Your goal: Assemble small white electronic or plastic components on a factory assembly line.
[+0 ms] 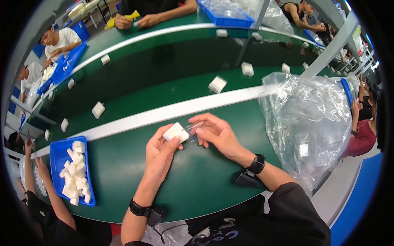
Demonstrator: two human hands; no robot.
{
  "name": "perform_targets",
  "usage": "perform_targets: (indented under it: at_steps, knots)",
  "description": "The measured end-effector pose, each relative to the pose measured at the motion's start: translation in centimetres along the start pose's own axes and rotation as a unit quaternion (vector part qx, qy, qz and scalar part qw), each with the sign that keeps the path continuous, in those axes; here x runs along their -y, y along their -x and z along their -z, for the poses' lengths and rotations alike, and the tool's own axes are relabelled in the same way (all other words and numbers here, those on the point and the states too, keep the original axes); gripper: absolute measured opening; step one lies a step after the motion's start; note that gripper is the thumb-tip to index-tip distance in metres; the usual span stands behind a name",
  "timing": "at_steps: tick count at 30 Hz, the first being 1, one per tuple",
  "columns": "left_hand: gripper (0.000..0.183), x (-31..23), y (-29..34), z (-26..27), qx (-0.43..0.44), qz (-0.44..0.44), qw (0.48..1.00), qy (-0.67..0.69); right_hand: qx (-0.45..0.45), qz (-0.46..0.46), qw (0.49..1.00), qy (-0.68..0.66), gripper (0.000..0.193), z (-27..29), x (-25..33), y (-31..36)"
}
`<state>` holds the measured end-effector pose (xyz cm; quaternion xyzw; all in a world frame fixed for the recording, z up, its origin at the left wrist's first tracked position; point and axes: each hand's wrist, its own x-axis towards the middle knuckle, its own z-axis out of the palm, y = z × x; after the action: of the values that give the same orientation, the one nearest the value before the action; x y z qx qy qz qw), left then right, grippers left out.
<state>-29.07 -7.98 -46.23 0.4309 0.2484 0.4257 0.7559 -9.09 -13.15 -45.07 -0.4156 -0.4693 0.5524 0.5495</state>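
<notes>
Over the green bench top, my left hand (158,152) grips a small white block (175,132) with rounded corners, thumb pressed on its face. Close by on its right, my right hand (217,133) pinches a thin clear plastic piece (194,127) between thumb and fingers. The plastic meets or overlaps the block's right edge; I cannot tell whether it goes around it. A blue tray (92,180) to the left holds a heap of similar white blocks (74,174).
Beyond a white rail (164,114) runs a dark green conveyor belt (164,74) carrying several spaced white blocks (217,84). A large clear plastic bag (308,123) rests on the bench at right. Across the belt a person's hands (137,21) work near another blue tray (227,19).
</notes>
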Motion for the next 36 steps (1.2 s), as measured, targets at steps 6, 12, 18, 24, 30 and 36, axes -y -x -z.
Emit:
perform_targets:
  at_steps: [6, 12, 18, 24, 30, 36]
  knots:
    - [0.043, -0.5, 0.0, -0.1, 0.004, 0.017, 0.999, -0.048, 0.017, -0.002, 1.0, -0.024, 0.035, 0.2, 0.4, 0.1]
    - [0.038, -0.1, -0.2, 0.1, 0.004, 0.025, 0.995, -0.097, 0.004, -0.008, 1.0, -0.027, 0.032, 0.7, -0.3, 0.0]
    - [0.032, 0.2, 0.4, -0.6, -0.038, -0.033, 0.984, -0.174, 0.014, 0.016, 1.0, -0.018, 0.029, 0.5, 0.0, 0.6]
    - [0.031, 0.5, 0.6, -1.0, -0.057, -0.06, 0.979, -0.188, -0.002, 0.149, 0.984, 0.096, 0.026, 0.4, -0.9, 0.6]
    - [0.021, 0.1, 0.7, -0.6, -0.036, -0.067, 0.985, -0.156, -0.02, 0.192, 0.965, 0.179, 0.03, 0.2, -1.3, 0.7]
    - [0.014, -0.1, 0.9, -0.9, -0.037, -0.08, 0.972, -0.216, -0.008, 0.237, 0.94, 0.246, 0.029, 0.2, -0.9, 1.1]
